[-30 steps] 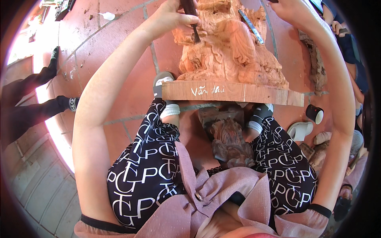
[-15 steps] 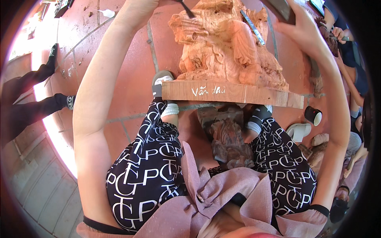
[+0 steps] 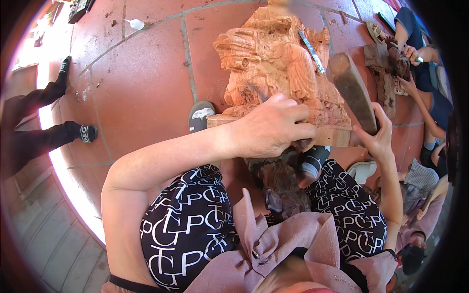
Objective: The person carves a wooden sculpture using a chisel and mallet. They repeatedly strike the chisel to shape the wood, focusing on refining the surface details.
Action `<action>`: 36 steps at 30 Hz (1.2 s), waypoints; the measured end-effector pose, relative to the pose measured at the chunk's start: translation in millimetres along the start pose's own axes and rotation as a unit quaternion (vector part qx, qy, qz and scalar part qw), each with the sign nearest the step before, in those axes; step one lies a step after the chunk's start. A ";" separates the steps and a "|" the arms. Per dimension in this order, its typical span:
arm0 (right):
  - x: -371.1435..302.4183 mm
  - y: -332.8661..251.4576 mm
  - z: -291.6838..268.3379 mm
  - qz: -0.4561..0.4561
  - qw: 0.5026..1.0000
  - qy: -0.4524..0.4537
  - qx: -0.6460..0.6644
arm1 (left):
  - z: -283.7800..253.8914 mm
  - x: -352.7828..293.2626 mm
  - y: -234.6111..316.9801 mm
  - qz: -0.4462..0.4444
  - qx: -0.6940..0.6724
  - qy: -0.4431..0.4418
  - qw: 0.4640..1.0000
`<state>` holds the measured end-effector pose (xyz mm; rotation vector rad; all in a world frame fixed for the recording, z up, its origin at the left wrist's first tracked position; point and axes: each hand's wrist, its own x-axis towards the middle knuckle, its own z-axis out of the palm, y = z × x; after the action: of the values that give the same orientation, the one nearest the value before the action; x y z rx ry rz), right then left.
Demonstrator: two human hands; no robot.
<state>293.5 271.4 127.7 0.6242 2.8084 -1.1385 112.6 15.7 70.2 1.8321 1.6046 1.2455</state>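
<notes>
A pale reddish wood carving (image 3: 273, 58) with draped folds stands on a flat wooden base in front of me. Over its near edge, my left hand (image 3: 276, 126) is closed around a carving chisel, its rounded wooden handle end (image 3: 304, 144) showing under the fingers. The dark blade is blurred against the carving's lower left. My right hand (image 3: 380, 134) grips a flat, dark wooden mallet (image 3: 349, 88), raised at the carving's right side. A slim blue patterned strip (image 3: 311, 51) lies on the carving's upper right.
A dark carved wood piece (image 3: 283, 188) lies between my legs. At right, a co-worker's hands (image 3: 411, 53) work on a dark carving (image 3: 396, 61). Another person's black-clad legs (image 3: 44, 117) reach in from the left. A white plastic bottle (image 3: 137, 24) lies on the tiled floor (image 3: 146, 73).
Both hands have come down toward me from the far side of the carving. My left hand with the chisel now crosses the base's front; the mallet has come fully into view.
</notes>
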 end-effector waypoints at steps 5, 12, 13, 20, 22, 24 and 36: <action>-8.2 0.9 6.7 0.008 1.000 0.005 -0.021 | 12.7 -2.4 -18.2 -0.003 -0.007 0.046 0.999; -11.0 0.0 14.9 0.011 1.000 0.007 -0.018 | 10.9 -2.5 -10.3 -0.068 0.018 0.019 0.997; -11.5 -2.3 15.7 0.010 1.000 0.007 -0.018 | 8.1 -1.1 -10.9 -0.050 0.017 0.014 0.998; -13.0 -17.7 14.3 0.102 0.993 0.011 0.050 | -15.3 28.9 -6.2 -0.022 -0.023 0.036 0.999; -12.6 -16.1 14.2 0.088 0.995 0.012 0.038 | -7.6 32.8 -1.8 -0.034 -0.027 0.043 0.998; -12.9 -14.4 14.7 0.082 0.996 0.014 0.035 | 2.8 34.2 -2.8 -0.052 -0.015 0.016 0.998; -15.7 -5.1 17.1 0.071 0.997 0.029 0.009 | 21.6 26.6 -22.8 -0.010 0.038 0.110 0.993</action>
<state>304.1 251.0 121.6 0.8565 2.7522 -1.1391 115.6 51.8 50.6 1.7696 1.8044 1.4394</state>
